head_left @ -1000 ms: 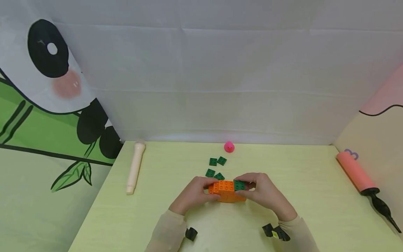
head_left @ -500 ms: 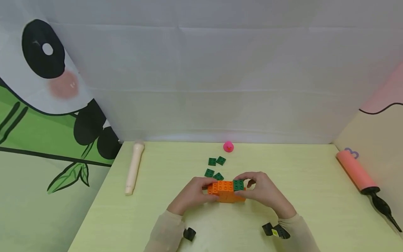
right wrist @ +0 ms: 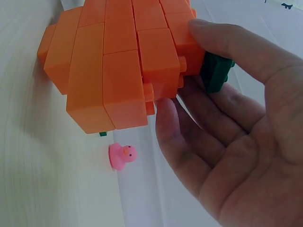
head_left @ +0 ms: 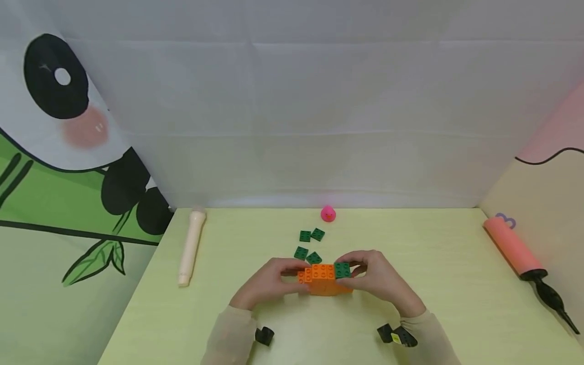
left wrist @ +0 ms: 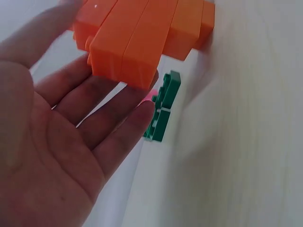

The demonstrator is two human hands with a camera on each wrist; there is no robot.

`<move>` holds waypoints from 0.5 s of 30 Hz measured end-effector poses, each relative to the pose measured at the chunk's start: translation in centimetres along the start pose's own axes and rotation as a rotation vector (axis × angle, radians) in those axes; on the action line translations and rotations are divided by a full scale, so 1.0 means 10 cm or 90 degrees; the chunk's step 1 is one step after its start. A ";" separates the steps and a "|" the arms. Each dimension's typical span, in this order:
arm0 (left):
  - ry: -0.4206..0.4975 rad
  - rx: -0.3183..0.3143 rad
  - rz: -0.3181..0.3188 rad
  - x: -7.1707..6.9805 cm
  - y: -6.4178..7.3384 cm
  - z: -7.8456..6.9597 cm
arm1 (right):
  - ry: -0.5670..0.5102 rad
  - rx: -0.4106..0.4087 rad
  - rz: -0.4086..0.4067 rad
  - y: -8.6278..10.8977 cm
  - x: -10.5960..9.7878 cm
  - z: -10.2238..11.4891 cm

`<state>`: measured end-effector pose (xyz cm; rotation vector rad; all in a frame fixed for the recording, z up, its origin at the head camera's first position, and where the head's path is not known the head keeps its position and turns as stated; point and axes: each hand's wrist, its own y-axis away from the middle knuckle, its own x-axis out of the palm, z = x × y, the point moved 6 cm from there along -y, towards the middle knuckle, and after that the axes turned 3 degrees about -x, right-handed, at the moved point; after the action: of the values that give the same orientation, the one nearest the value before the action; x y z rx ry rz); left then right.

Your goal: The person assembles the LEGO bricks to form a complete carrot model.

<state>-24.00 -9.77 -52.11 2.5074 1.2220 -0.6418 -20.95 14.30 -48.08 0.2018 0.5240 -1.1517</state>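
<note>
An orange toy-brick model (head_left: 323,287) with stepped ends stands on the table between both hands. A green brick (head_left: 342,270) sits at the right end of its top. My left hand (head_left: 269,281) grips the model's left end, thumb in front and index finger behind. In the left wrist view the other fingers (left wrist: 118,127) stretch loosely below the orange bricks (left wrist: 132,42). At the opposite end, my right hand (head_left: 375,276) holds the model by the green brick. Its thumb (right wrist: 213,33) presses an orange brick in the right wrist view, with the other fingers behind.
Several loose green bricks (head_left: 305,236) lie just behind the model. A pink rubber duck (head_left: 328,214) stands near the table's back edge. A pale wooden rolling pin (head_left: 192,248) lies at the left, and a pink pump with a black nozzle (head_left: 513,247) at the right.
The head view has shifted slightly. My left wrist has moved a little to the left, fingers still at the model's end. The right hand and the green brick keep their place on the model.
</note>
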 end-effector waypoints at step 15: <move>-0.256 -0.026 -0.212 -0.15 -0.34 0.13 | 0.003 -0.006 0.010 0.00 0.01 0.00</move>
<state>-27.89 -9.24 -52.67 2.0177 1.4758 -1.1225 -20.94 14.23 -48.07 0.1997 0.5315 -1.1341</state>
